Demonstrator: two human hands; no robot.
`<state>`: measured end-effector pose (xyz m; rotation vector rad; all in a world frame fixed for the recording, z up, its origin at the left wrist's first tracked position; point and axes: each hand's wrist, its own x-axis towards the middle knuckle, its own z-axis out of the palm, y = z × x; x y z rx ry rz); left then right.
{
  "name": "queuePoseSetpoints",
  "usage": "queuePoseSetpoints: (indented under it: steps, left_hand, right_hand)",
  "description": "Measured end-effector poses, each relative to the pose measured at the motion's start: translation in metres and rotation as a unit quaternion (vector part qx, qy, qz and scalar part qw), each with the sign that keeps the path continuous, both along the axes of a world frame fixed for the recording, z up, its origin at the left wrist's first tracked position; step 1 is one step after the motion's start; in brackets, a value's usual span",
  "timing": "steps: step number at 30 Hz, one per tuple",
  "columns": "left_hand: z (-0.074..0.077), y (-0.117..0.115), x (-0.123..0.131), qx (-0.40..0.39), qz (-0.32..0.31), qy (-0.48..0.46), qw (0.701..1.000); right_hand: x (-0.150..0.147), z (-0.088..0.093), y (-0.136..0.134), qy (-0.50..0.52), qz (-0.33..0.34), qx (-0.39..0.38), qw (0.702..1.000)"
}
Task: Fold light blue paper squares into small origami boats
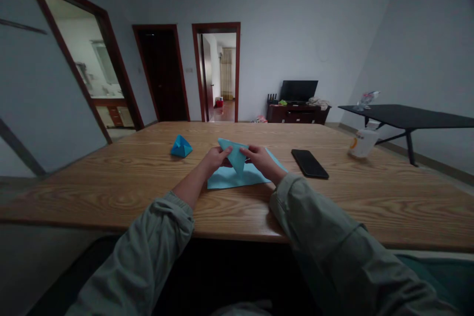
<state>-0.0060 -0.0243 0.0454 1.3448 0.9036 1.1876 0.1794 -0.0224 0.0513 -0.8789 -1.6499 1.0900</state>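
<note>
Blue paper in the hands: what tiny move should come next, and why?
Probably press the raised pointed flap down and crease it, I think. The left hand and right hand both pinch it up, while the rest of the light blue paper lies flat on the wooden table.

The surface was grained wood under a smooth satin varnish. The folded sheet was matt pale-blue paper; the origami piece was matt paper in deeper blue. The phone was glossy black; the sleeves were creased matt cloth.
</note>
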Motion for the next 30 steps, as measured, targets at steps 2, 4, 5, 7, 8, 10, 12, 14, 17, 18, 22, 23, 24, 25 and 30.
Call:
queuePoseSetpoints:
  steps: [2,4,5,7,8,10,12,14,17,18,22,23,24,25,30]
  left_hand:
    - [0.000,-0.001,0.000,0.002,0.001,0.005,1.000]
    - [0.000,-0.002,-0.001,0.005,-0.001,0.007,1.000]
    - [0.000,-0.002,-0.001,0.005,-0.002,0.010,1.000]
    - [0.000,-0.002,-0.002,0.006,-0.008,0.017,1.000]
    - [0.000,-0.002,-0.002,0.006,-0.010,0.020,1.000]
    - [-0.001,-0.001,-0.002,0.006,-0.011,0.024,1.000]
    - [-0.001,0.000,-0.003,0.006,-0.005,0.026,1.000]
    - [-0.001,0.000,-0.003,0.007,0.002,0.029,1.000]
    - [0.000,0.001,-0.003,0.009,0.015,0.039,0.999]
    - [0.000,0.001,-0.003,0.011,0.018,0.045,0.999]
    - [0.000,0.001,-0.005,0.022,0.005,0.071,0.997]
    - [0.000,0.001,-0.005,0.026,-0.002,0.076,0.997]
    - [0.000,0.000,-0.005,0.029,-0.006,0.081,0.996]
    - [0.000,0.000,-0.005,0.034,-0.005,0.088,0.996]
    - [-0.001,0.004,-0.006,0.095,0.066,0.131,0.985]
  right_hand:
    - [0.001,0.001,0.000,0.011,0.009,-0.006,1.000]
    - [0.001,0.000,0.001,0.018,0.017,-0.013,1.000]
    - [0.002,-0.001,0.001,0.022,0.021,-0.018,0.999]
    - [0.002,-0.002,0.003,0.033,0.030,-0.031,0.999]
    - [0.002,-0.003,0.004,0.040,0.034,-0.039,0.998]
    - [0.002,-0.003,0.004,0.046,0.033,-0.048,0.997]
    - [0.001,-0.002,0.004,0.041,0.020,-0.043,0.998]
    - [0.001,-0.001,0.003,0.030,0.004,-0.032,0.999]
    - [0.001,-0.001,0.003,0.014,-0.007,-0.013,1.000]
    - [0.002,-0.001,0.004,0.011,-0.010,-0.006,1.000]
    - [0.003,-0.004,0.008,0.009,-0.018,0.005,1.000]
    - [0.003,-0.005,0.009,0.008,-0.020,0.003,1.000]
    - [0.003,-0.006,0.010,0.003,-0.028,0.004,1.000]
    - [0.003,-0.006,0.010,-0.006,-0.045,0.015,0.999]
    - [-0.001,-0.003,-0.001,-0.147,-0.185,0.259,0.937]
